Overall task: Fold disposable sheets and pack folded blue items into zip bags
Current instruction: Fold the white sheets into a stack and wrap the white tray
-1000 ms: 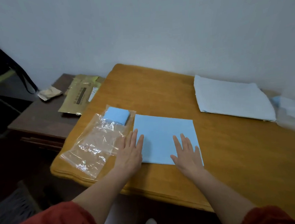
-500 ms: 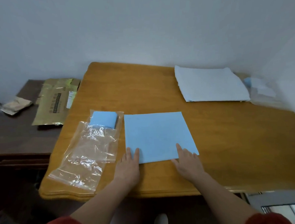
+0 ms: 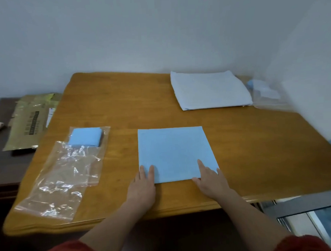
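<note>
A blue disposable sheet (image 3: 173, 153), folded to a flat square, lies on the wooden table (image 3: 237, 141) in front of me. My left hand (image 3: 142, 185) rests flat on its near left corner with straight fingers. My right hand (image 3: 210, 178) lies flat on its near right corner, fingers straight. To the left lies a clear zip bag (image 3: 64, 179), and a small folded blue item (image 3: 85, 137) sits at its far end. A stack of pale folded sheets (image 3: 210, 89) lies at the back right.
A brown-gold packet (image 3: 29, 120) lies on a dark side table (image 3: 3, 161) to the left. More clear bags with blue items (image 3: 265, 92) sit by the right wall. The white wall runs behind the table. The table's near edge is just under my wrists.
Both hands have slid back from the middle of the blue sheet to its near corners. The view has swung to the right.
</note>
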